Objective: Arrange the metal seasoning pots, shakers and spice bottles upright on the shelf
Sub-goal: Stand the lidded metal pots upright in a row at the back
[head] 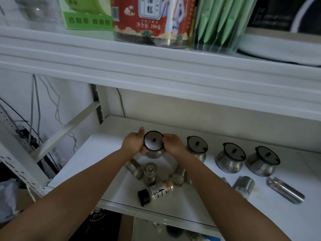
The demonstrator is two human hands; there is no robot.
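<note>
Lying nearest the front edge of the white shelf (pixel 111 193) is a spice bottle (pixel 155 191) with a black cap, on its side, long axis running from cap at lower left to base at upper right. Just behind it, a cluster of metal shakers (pixel 150 173) is resting in a loose heap: one is pointing its round end toward the camera, another is lying diagonally to the left, and a third is tilting to the right under the right forearm. Farther right, two more metal cylinders (pixel 285 190) are lying on their sides, well apart from the heap. Beyond the heap, both hands are gripping one metal seasoning pot (pixel 153 145) from opposite sides. The left hand (pixel 133 142) is curling around its left flank, thumb raised above the lid rim; the right hand (pixel 172 143) is closing its fingers on the right edge of the dark-rimmed lid. The held pot is standing upright, lid and knob facing up; whether its base is touching the shelf cannot be told. To its right, three matching pots (pixel 231 158) are standing upright in a row. Overhead, an upper shelf is carrying a red tin (pixel 152 20) and green packets (pixel 218 23).
</note>
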